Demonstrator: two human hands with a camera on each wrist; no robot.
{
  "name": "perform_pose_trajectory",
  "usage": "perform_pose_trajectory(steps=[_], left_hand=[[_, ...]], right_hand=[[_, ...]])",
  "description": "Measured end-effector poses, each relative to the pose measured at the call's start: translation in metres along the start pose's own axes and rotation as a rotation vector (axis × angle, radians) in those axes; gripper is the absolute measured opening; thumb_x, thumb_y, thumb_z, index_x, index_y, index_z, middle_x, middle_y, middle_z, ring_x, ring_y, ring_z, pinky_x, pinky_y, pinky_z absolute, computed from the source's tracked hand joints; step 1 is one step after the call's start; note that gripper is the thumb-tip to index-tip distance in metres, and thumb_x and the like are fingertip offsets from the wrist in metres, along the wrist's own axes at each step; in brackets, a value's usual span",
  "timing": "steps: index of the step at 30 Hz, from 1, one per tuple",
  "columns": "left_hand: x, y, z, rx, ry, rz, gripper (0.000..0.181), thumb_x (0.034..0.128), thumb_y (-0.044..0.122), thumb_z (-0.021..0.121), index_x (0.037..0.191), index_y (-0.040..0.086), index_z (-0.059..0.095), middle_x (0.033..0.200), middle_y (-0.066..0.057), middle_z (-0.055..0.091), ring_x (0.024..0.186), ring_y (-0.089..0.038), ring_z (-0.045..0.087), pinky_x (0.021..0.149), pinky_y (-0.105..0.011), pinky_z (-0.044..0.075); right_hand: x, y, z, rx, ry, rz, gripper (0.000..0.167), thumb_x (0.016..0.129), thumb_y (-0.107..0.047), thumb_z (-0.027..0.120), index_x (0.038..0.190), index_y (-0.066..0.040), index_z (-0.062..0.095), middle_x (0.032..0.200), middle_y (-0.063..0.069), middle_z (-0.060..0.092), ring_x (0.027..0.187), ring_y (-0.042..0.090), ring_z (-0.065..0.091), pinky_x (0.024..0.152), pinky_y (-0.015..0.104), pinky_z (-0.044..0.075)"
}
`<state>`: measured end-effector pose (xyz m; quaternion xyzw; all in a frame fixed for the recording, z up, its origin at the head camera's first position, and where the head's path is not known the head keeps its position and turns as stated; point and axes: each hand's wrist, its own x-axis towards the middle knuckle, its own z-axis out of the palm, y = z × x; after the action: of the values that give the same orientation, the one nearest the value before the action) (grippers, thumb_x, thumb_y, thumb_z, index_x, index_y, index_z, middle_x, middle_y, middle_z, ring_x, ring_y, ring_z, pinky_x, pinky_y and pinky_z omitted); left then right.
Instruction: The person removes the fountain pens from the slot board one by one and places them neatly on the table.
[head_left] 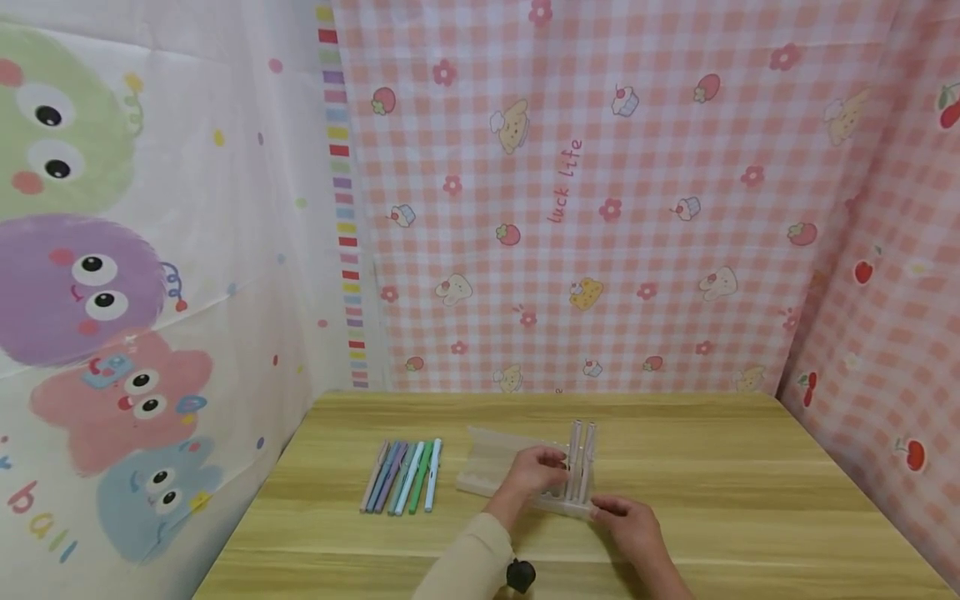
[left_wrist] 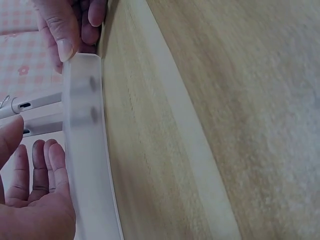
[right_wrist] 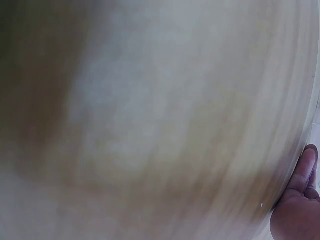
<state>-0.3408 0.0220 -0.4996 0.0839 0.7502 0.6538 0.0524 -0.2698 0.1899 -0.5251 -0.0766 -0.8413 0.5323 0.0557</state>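
Note:
A translucent plastic case [head_left: 480,482] lies spread on the wooden table, its frosted edge strip [left_wrist: 87,170] close up in the left wrist view. Two pale pinkish-grey pens [head_left: 579,458] stand side by side at its right end, their lower ends behind that strip. My left hand [head_left: 538,471] is just left of these pens, thumb beside one pen [left_wrist: 45,125] and fingers loosely bent; no firm hold shows. At the near right corner, my right hand [head_left: 628,521] pinches the case between thumb and fingers. Only part of the right hand [right_wrist: 297,200] appears in the right wrist view.
Left of the case, a row of several capped pens [head_left: 401,477] in pink, blue, purple, green and white lies on the table [head_left: 720,467]. Printed cloths [head_left: 600,250] hang behind and at both sides. A black knob [head_left: 520,575] sits by the left wrist.

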Motion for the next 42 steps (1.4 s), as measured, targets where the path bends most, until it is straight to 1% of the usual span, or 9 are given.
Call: perform_pose_trajectory(steps=[8, 11, 16, 17, 21, 29, 34, 38, 42], left_hand=[[0.003, -0.001, 0.004, 0.053, -0.007, -0.003, 0.023, 0.0765, -0.005, 0.078, 0.098, -0.004, 0.070, 0.087, -0.008, 0.069, 0.079, -0.015, 0.063, 0.073, -0.031, 0.056], [0.003, -0.002, 0.003, 0.056, -0.029, 0.037, 0.020, 0.0761, -0.003, 0.079, 0.094, -0.001, 0.070, 0.083, -0.004, 0.068, 0.077, -0.013, 0.063, 0.070, -0.029, 0.056], [0.003, 0.001, 0.005, 0.053, -0.019, 0.033, 0.019, 0.0762, -0.006, 0.077, 0.093, -0.003, 0.069, 0.080, -0.002, 0.066, 0.074, -0.011, 0.060, 0.069, -0.027, 0.055], [0.003, 0.002, 0.005, 0.061, -0.014, 0.003, 0.019, 0.0768, -0.007, 0.077, 0.094, -0.004, 0.069, 0.081, -0.003, 0.066, 0.075, -0.012, 0.060, 0.071, -0.028, 0.055], [0.003, 0.002, 0.006, 0.058, -0.007, -0.001, 0.018, 0.0772, -0.008, 0.076, 0.093, -0.004, 0.068, 0.079, -0.001, 0.064, 0.073, -0.010, 0.057, 0.068, -0.026, 0.053], [0.001, 0.011, 0.004, -0.009, -0.005, 0.021, 0.018, 0.0804, -0.008, 0.074, 0.096, -0.003, 0.069, 0.086, -0.004, 0.066, 0.077, -0.011, 0.058, 0.069, -0.027, 0.053], [-0.001, 0.019, -0.002, -0.096, -0.026, 0.037, 0.016, 0.0848, -0.003, 0.073, 0.100, -0.002, 0.069, 0.090, -0.005, 0.067, 0.081, -0.011, 0.061, 0.074, -0.029, 0.055], [0.000, 0.029, -0.012, -0.180, -0.045, 0.028, 0.018, 0.0887, 0.000, 0.070, 0.106, -0.002, 0.067, 0.093, -0.004, 0.063, 0.085, -0.014, 0.062, 0.080, -0.035, 0.057], [0.003, 0.040, -0.033, -0.253, -0.030, 0.016, 0.025, 0.0912, 0.001, 0.068, 0.115, -0.005, 0.064, 0.100, -0.009, 0.062, 0.091, -0.018, 0.064, 0.087, -0.043, 0.055]], right_hand=[[-0.002, -0.002, -0.001, -0.003, 0.003, 0.005, 0.019, 0.087, -0.009, 0.073, 0.102, 0.002, 0.075, 0.101, 0.015, 0.073, 0.094, 0.023, 0.063, 0.078, 0.033, 0.048], [-0.002, -0.003, -0.001, -0.012, 0.001, -0.001, 0.019, 0.088, -0.010, 0.073, 0.102, 0.002, 0.075, 0.102, 0.015, 0.073, 0.096, 0.025, 0.064, 0.080, 0.035, 0.048], [-0.002, -0.005, -0.001, -0.008, -0.006, 0.004, 0.019, 0.088, -0.010, 0.072, 0.103, 0.001, 0.075, 0.103, 0.015, 0.073, 0.099, 0.028, 0.063, 0.082, 0.039, 0.049], [-0.002, -0.005, -0.001, -0.005, -0.007, 0.007, 0.019, 0.088, -0.010, 0.072, 0.103, 0.002, 0.075, 0.103, 0.015, 0.073, 0.099, 0.029, 0.063, 0.082, 0.039, 0.049], [-0.003, -0.005, -0.001, 0.007, -0.007, 0.014, 0.018, 0.088, -0.008, 0.071, 0.102, 0.002, 0.075, 0.102, 0.015, 0.073, 0.098, 0.026, 0.063, 0.079, 0.035, 0.050], [-0.005, -0.007, -0.002, 0.024, 0.000, 0.005, 0.019, 0.088, -0.008, 0.073, 0.102, 0.005, 0.074, 0.101, 0.016, 0.073, 0.092, 0.020, 0.062, 0.076, 0.030, 0.048], [-0.004, -0.007, -0.002, 0.037, -0.004, 0.020, 0.018, 0.088, -0.008, 0.072, 0.102, 0.004, 0.074, 0.100, 0.013, 0.073, 0.089, 0.018, 0.062, 0.073, 0.029, 0.050], [-0.003, -0.005, -0.001, 0.035, -0.004, 0.021, 0.018, 0.089, -0.008, 0.073, 0.102, 0.003, 0.075, 0.100, 0.013, 0.073, 0.090, 0.018, 0.062, 0.072, 0.029, 0.050], [-0.003, -0.003, 0.000, 0.032, 0.000, 0.014, 0.017, 0.088, -0.008, 0.073, 0.102, 0.002, 0.075, 0.100, 0.013, 0.073, 0.091, 0.020, 0.062, 0.074, 0.029, 0.049]])
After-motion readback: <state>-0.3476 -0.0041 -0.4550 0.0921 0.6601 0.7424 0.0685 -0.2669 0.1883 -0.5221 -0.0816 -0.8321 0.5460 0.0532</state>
